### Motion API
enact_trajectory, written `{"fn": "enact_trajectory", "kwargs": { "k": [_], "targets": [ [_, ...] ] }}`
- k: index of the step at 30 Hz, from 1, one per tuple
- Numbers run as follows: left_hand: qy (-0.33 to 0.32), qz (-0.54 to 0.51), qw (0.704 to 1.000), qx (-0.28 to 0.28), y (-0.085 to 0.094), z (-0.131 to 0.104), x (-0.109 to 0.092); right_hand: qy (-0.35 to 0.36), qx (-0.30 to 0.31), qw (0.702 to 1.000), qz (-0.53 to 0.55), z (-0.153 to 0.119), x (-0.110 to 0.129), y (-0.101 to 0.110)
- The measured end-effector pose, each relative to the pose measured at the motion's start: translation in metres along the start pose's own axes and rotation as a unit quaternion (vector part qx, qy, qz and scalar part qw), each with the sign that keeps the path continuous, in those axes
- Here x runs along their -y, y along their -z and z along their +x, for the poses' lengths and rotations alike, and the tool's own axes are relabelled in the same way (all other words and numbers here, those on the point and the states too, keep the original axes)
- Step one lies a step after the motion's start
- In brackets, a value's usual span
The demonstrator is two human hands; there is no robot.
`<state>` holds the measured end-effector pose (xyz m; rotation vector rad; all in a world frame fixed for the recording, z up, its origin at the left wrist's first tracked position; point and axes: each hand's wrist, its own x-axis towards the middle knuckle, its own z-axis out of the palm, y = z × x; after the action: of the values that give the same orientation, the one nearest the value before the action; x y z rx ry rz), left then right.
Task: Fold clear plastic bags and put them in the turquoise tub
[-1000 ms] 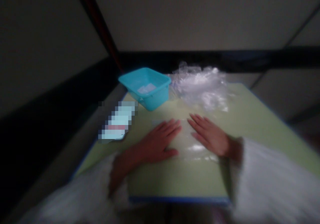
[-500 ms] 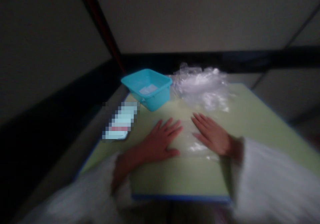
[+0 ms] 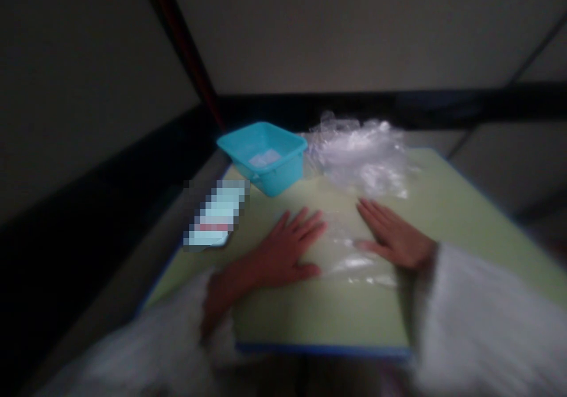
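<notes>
A clear plastic bag (image 3: 348,261) lies flat on the pale yellow-green table (image 3: 319,317) in front of me. My left hand (image 3: 286,249) rests palm down at the bag's left side, its fingers spread and pointing right. On the right part of the bag lies my right hand (image 3: 394,237), also flat, with the thumb held apart from the straight fingers. Neither hand grips anything. Shiny creases show in the plastic between the two hands. The bag's outline is faint, and its edges under the hands are hidden.
At the back left stands a turquoise plastic basin (image 3: 283,175) with a whitish piece inside. A heap of crumpled clear plastic bags (image 3: 363,152) is beside it. Near the left edge lies a pixelated phone-like object (image 3: 217,217). Walls rise behind and left.
My right hand has slid a little to the right across the bag, widening the gap between the hands. The left hand stays in nearly the same place.
</notes>
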<state>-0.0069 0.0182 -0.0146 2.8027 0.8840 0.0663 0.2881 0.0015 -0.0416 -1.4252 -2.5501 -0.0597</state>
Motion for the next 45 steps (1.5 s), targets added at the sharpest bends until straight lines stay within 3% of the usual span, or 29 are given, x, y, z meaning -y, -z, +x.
{"fn": "enact_trajectory", "kwargs": {
  "k": [6,13,24,30,36,45],
  "targets": [
    [0.004,0.006,1.0,-0.009,-0.001,0.0,0.001,0.01,0.026,0.999,-0.019,-0.004,-0.009,0.001],
    [-0.019,-0.035,0.998,-0.04,-0.002,-0.001,0.005,-0.031,0.059,0.998,-0.003,-0.004,-0.008,0.01],
    [-0.099,-0.07,0.985,-0.125,0.012,-0.008,0.005,-0.053,0.089,0.993,0.063,-0.003,-0.018,0.046],
    [-0.149,-0.071,0.968,-0.187,0.01,-0.006,0.0,-0.023,0.026,0.994,0.1,0.003,0.008,0.069],
    [-0.183,-0.069,0.965,-0.173,0.009,-0.001,-0.003,0.064,0.018,0.99,0.126,0.012,0.03,0.056],
    [-0.241,-0.056,0.958,-0.142,0.016,0.0,-0.017,0.059,0.014,0.992,0.107,0.013,0.031,0.044]
  ]
}}
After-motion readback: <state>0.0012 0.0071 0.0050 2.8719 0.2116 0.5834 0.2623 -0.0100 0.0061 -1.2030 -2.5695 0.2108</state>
